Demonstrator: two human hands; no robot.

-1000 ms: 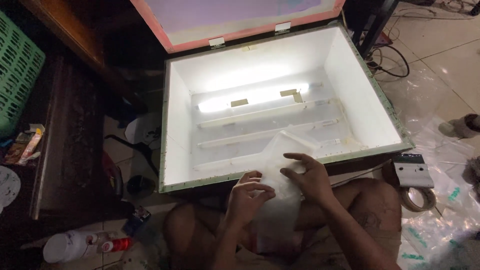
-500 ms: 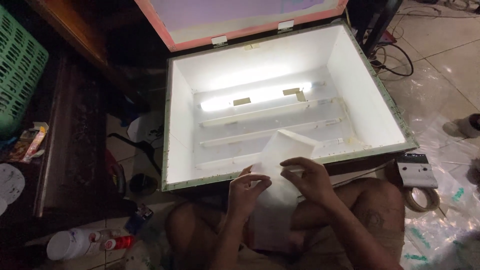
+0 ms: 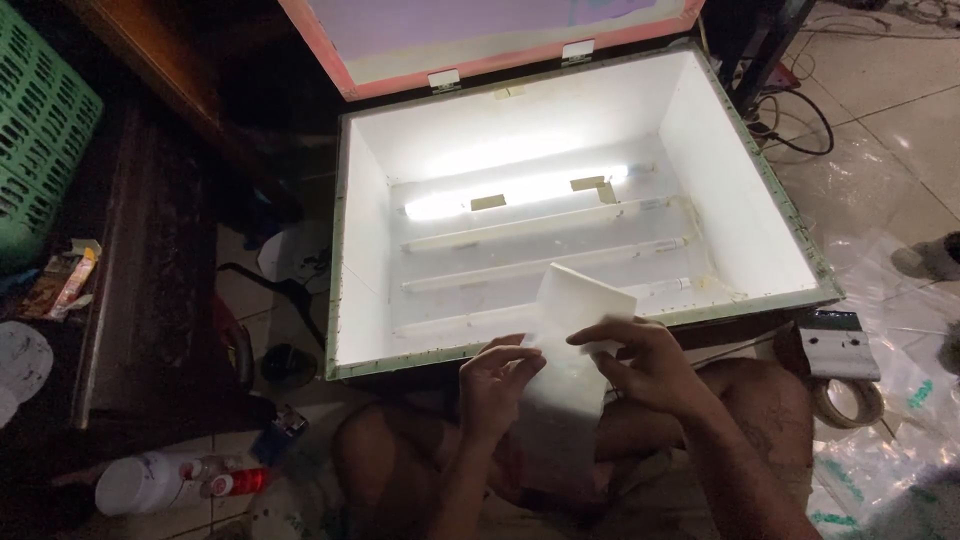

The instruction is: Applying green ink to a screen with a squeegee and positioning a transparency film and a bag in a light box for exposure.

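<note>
The translucent white sheet (image 3: 570, 370) sits at about 6 o'clock in the head view, held over the person's lap just in front of the light box (image 3: 745, 215). Its long axis runs from 7 o'clock up to 1 o'clock, and its upper end tips over the box's near rim toward the tubes. The left hand (image 3: 495, 385) pinches the sheet's left edge, fingers closed on it. The right hand (image 3: 645, 365) grips the right edge near the top, thumb and fingers closed over the sheet.

The light box is a white-walled open case with a green rim; its pink-framed lid (image 3: 480, 40) stands raised at 12 o'clock. Inside lie four long tubes running from 9 to 3 o'clock. The far tube (image 3: 510, 192) glows brightly, with two small tan tabs on it. The other three are unlit, and the nearest one is partly hidden by the sheet.

At 9 o'clock a green basket (image 3: 40, 150) is cut off by the frame, its contents unseen. A white bottle (image 3: 135, 485) lies on the floor at 8 o'clock. A tape roll (image 3: 845, 400) sits at 4 o'clock, beside crumpled clear plastic that is hard to make out in the dark.
</note>
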